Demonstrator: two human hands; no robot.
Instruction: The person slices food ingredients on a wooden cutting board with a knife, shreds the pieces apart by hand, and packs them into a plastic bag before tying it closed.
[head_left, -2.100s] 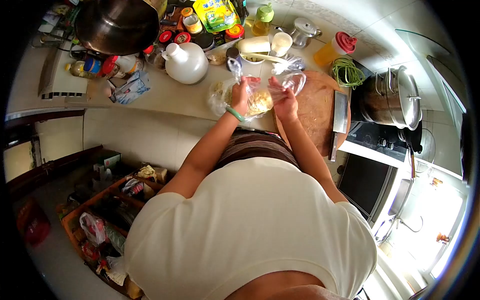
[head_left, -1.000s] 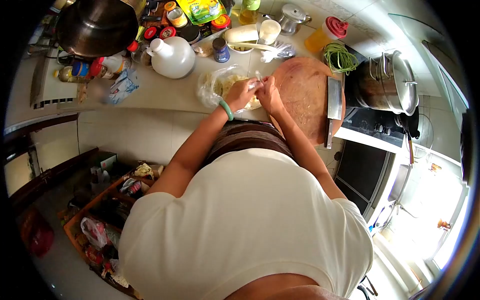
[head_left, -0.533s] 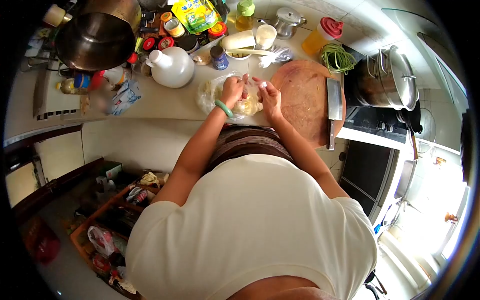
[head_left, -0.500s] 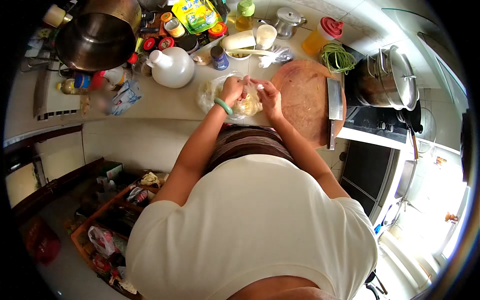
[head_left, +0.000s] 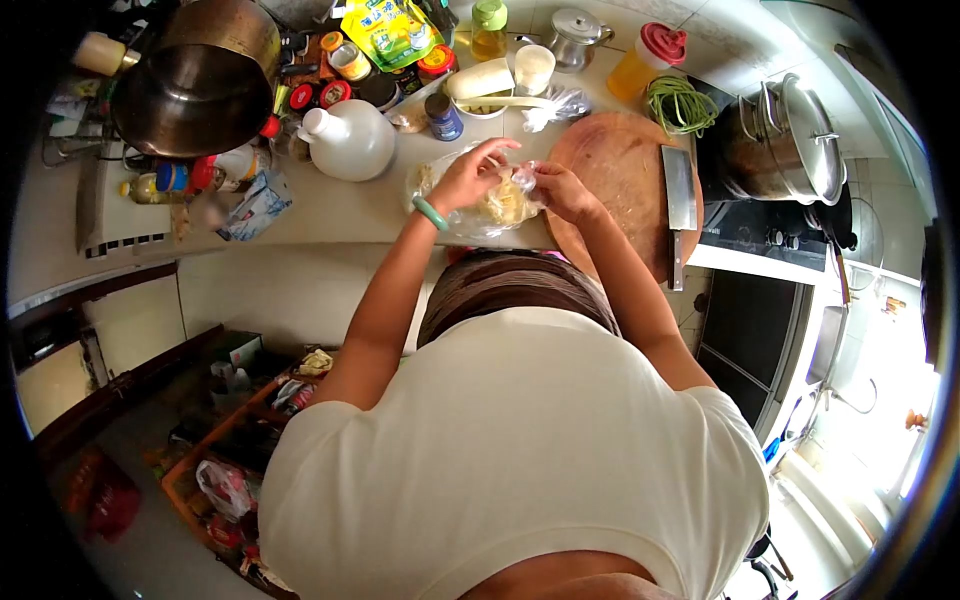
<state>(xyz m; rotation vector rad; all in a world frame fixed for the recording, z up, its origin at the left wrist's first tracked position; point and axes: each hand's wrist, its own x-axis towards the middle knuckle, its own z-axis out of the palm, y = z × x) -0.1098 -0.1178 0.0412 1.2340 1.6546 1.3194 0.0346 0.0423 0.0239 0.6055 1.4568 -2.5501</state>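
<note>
A clear plastic bag with pale yellow food inside, its kind unclear, lies on the counter in front of me. My right hand is closed, pinching the gathered top of the bag at its right side. Over the bag's left part is my left hand, fingers apart and one stretched out toward the right; its lower fingertips are close to the plastic, and contact is hard to make out. A green bangle circles the left wrist.
Right of the bag, a round wooden chopping board carries a cleaver. Green beans lie behind it, near a steel pot on the stove. A white jug, a blue-labelled jar and a large pan stand to the left.
My hands have moved apart from their close pinch over the bag. The left fingers have spread, while the right hand holds the bag's top. The view has shifted slightly.
</note>
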